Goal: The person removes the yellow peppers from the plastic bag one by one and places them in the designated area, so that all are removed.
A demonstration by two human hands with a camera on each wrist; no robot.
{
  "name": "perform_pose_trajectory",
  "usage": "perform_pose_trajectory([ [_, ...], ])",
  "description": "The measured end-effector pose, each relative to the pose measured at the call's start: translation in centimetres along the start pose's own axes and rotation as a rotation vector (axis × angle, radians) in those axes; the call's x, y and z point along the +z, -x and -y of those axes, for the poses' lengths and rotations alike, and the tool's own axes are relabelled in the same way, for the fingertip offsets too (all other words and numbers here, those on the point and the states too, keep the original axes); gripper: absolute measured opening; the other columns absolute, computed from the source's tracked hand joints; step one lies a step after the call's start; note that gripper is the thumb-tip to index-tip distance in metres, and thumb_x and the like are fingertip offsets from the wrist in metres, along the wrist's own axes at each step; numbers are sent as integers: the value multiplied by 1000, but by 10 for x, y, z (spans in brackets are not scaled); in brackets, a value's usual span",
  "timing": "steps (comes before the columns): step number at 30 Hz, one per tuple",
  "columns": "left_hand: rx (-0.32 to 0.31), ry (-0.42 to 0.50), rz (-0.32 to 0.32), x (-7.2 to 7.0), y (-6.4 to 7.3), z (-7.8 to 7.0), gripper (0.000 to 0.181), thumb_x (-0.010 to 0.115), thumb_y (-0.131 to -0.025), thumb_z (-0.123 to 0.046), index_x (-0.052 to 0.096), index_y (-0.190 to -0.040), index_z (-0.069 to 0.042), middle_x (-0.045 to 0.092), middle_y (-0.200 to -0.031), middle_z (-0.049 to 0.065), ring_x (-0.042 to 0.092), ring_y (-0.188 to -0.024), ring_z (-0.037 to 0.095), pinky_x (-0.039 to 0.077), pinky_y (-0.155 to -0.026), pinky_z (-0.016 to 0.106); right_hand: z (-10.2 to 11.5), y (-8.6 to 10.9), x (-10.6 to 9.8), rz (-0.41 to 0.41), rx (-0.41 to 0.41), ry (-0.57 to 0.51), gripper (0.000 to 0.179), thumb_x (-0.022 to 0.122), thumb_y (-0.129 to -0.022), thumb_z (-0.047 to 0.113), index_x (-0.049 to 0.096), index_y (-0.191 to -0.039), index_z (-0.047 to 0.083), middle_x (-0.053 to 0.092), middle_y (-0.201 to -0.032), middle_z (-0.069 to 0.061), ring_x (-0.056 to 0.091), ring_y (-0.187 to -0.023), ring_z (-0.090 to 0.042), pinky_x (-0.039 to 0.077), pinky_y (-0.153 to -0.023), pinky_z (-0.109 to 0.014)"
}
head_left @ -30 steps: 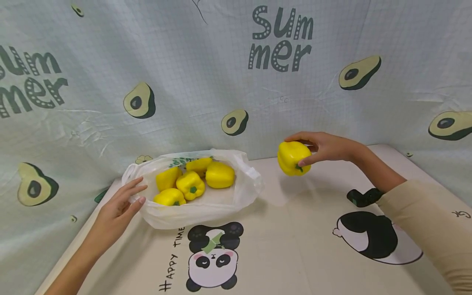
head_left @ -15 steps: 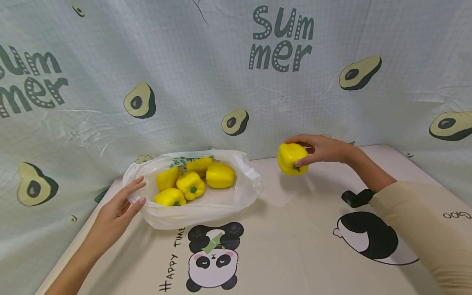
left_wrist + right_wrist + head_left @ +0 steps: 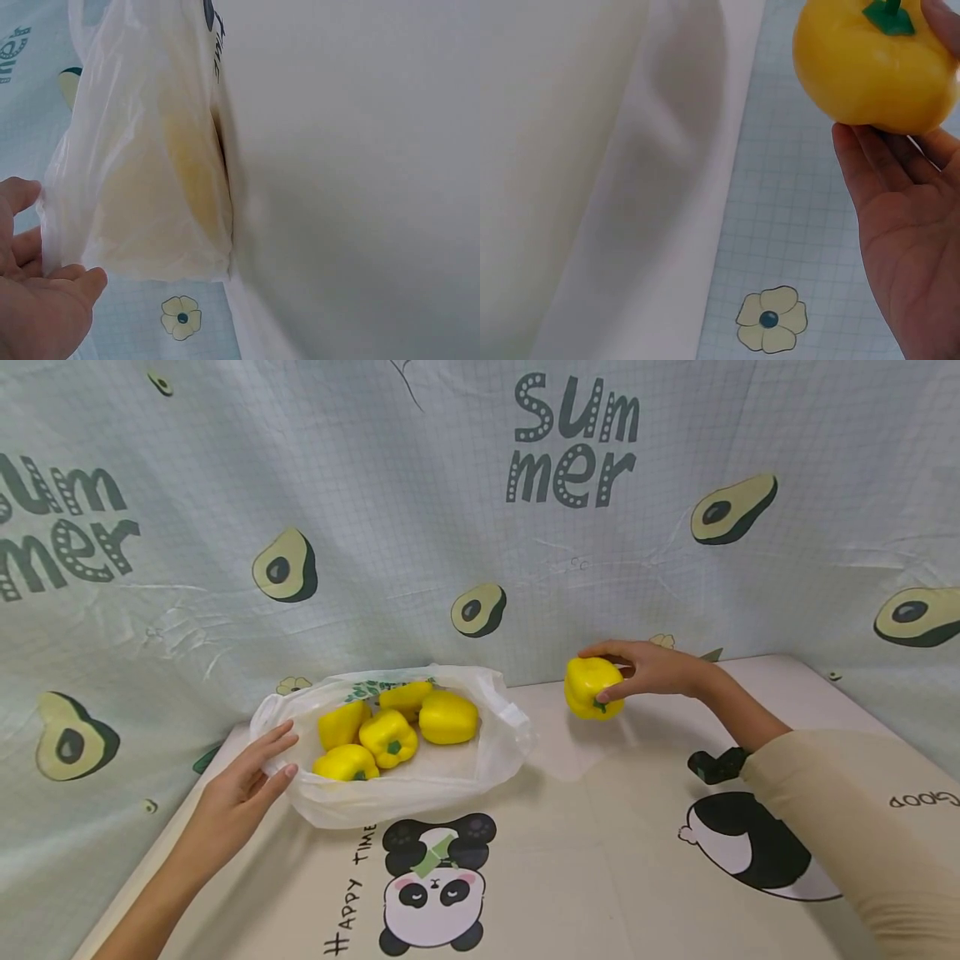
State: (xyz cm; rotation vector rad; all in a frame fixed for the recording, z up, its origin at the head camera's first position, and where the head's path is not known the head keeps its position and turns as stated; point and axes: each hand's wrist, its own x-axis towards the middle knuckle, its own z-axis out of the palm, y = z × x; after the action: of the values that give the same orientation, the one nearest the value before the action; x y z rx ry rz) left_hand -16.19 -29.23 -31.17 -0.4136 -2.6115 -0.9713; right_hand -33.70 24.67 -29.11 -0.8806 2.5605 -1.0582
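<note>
Just behind the bag (image 3: 420,795) and held pepper (image 3: 587,683), avocado-print cloth (image 3: 405,493) hangs

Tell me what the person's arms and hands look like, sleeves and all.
On the right, a wrinkled beige fabric sleeve stops short of the bare right hand. The left forearm is bare as far as shown. No glove or ring shows there or on the left hand.
</note>
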Motion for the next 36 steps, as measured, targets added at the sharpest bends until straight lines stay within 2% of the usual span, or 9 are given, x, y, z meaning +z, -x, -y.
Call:
perform_pose_trajectory([
  [5,6,-12,-6,0,-1,0,41,58,-105,-21,57,-142,-2,39,-161,7,28,-133,-18,27,-96,-3,-3,-1,2,-6,13,4,72,78,-90,31,46,-150,9,49,-148,-13,52,-124,-28,42,-109,-50],
  [7,1,-17,-5,1,0,0,41,58,-105,-22,59,-140,-1,39,-161,7,30,-137,-12,27,-95,-3,-5,-2,3,-5,17,3,72,78,-89,31,46,-150,9,49,-148,-12,51,-124,-28,42,-109,-49],
  [11,-7,-20,0,1,-1,-1,40,58,-105,-23,59,-139,0,39,-161,7,34,-146,13,27,-95,-3,-9,-4,5,-5,23,16,72,78,-89,33,46,-150,10,49,-149,-12,50,-125,-28,41,-110,-50],
  [14,-6,-23,2,1,-1,-2,39,58,-106,-23,60,-138,0,39,-161,8,36,-145,29,27,-94,-3,-11,-6,5,-10,31,29,72,78,-89,35,46,-150,11,49,-149,-13,50,-126,-29,40,-110,-52],
  [24,-34,-18,23,0,-4,-6,38,57,-106,-25,62,-136,-3,39,-160,6,36,-143,41,28,-91,-3,-14,-12,7,-11,40,24,73,76,-90,34,45,-151,8,48,-150,-15,49,-128,-31,38,-111,-54],
  [26,-36,-16,26,0,-5,-6,38,57,-106,-26,62,-136,-3,39,-160,7,36,-143,39,28,-91,-3,-15,-12,8,-11,45,21,73,76,-90,34,45,-151,7,47,-150,-16,48,-129,-31,38,-111,-55],
  [29,-29,-13,14,2,-4,-6,36,58,-105,-24,63,-134,-4,43,-157,8,38,-144,14,31,-91,-2,-16,-14,9,-11,52,29,73,75,-91,36,45,-151,8,47,-150,-16,48,-129,-32,38,-111,-55],
  [33,-9,2,-9,4,-3,-5,32,60,-104,-21,66,-131,-5,49,-151,10,35,-127,-17,35,-91,-1,-20,-16,11,-10,65,42,73,75,-90,38,46,-151,9,48,-150,-15,48,-129,-31,39,-111,-55],
  [36,0,10,-15,4,-3,-5,30,60,-104,-20,67,-129,-5,50,-150,11,35,-125,-20,35,-91,-1,-22,-18,13,-7,80,52,74,75,-90,40,46,-151,10,48,-150,-15,48,-129,-32,39,-110,-55],
])
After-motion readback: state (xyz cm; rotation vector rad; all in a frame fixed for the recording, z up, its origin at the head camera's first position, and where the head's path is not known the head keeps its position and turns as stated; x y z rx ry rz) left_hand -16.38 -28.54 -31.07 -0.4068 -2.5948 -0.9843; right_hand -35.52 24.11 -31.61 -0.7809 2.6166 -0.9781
